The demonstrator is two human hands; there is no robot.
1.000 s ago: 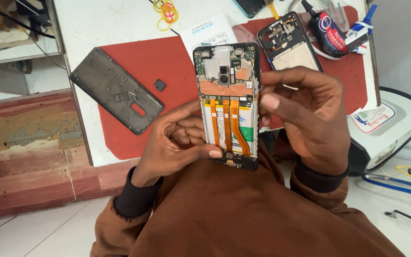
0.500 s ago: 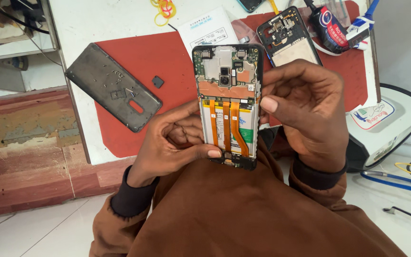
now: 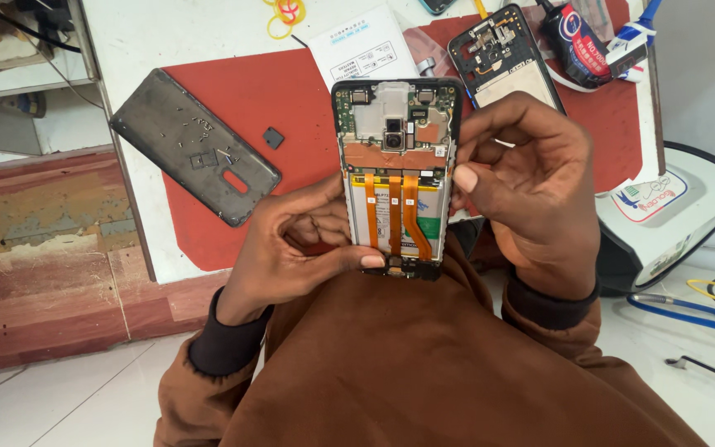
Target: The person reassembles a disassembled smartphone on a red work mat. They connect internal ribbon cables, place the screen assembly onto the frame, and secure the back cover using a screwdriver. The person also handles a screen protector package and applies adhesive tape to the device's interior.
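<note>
The opened phone (image 3: pixel 396 178) is held upright above the near edge of the red mat (image 3: pixel 271 103), its orange ribbon cables showing. The left hand (image 3: pixel 295 244) curls around its lower left edge, thumb pressed across the bottom. The right hand (image 3: pixel 527 182) grips the right edge, fingers bent. A dark back cover (image 3: pixel 192 145) lies on the mat's left side; a second opened phone (image 3: pixel 502 54) lies at its far right.
</note>
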